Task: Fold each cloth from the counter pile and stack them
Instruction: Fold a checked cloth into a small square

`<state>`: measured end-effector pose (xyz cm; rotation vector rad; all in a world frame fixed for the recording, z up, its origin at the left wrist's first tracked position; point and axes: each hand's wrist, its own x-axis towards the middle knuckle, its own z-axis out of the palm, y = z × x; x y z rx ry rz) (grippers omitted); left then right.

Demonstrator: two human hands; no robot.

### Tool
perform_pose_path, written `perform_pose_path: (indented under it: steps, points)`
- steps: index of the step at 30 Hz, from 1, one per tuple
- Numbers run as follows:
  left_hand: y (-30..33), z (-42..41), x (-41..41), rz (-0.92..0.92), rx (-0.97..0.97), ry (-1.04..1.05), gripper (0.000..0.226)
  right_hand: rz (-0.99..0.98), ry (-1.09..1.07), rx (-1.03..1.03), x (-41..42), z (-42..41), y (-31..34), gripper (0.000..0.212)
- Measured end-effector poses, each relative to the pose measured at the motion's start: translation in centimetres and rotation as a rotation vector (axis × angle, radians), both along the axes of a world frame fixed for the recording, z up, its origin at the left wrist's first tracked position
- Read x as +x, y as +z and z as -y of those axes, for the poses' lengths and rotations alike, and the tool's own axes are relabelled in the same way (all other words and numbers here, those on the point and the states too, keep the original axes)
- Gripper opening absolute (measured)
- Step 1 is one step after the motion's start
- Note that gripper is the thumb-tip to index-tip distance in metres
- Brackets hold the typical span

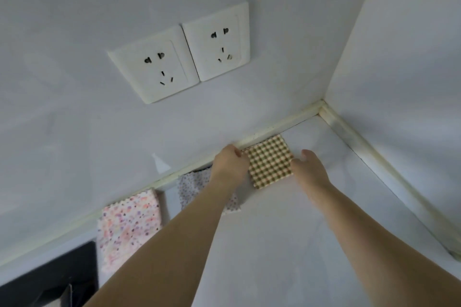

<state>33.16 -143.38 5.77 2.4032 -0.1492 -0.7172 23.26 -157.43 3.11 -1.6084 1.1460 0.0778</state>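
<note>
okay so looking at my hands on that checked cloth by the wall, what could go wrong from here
1. The small folded brown-and-white checked cloth lies apart from the pale dotted cloth and the pink speckled cloth, so a stack may never form unless they are gathered.
2. Your left hand sits at the cloth's far left edge and your right hand at its right edge; sliding it could open the fold.
3. It lies close to the stained wall seam and may pick up grime.

The checked cloth (270,161) and two speckled cloths (129,224) look like soft matt woven fabric with pinked edges. The counter (287,244) appears smooth and faintly glossy; the wall sockets (179,52) smooth plastic.
</note>
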Motion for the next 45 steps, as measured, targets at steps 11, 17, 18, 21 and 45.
perform_pose_path:
  steps: [11,17,18,21,45]
  points:
    - [1.3,-9.4,-6.7,0.524,0.092,-0.309,0.038,0.262,0.246,-0.542,-4.5,-10.4,4.2,0.051]
    - [2.1,-18.8,-10.9,0.807,0.105,-0.254,0.041,0.399,0.426,-0.7,-7.3,-18.3,5.9,0.046]
    - [2.2,-20.6,-11.5,0.827,0.113,-0.236,0.04,0.406,0.453,-0.713,-7.6,-19.6,6.2,0.046]
    - [2.4,-26.6,-12.9,0.861,0.151,-0.19,0.041,0.422,0.51,-0.733,-8.5,-24.5,7.3,0.046]
    - [7.7,-76.8,-20.5,0.8,0.306,0.165,0.04,0.489,0.944,-0.554,-9.9,-72.3,13.6,0.046]
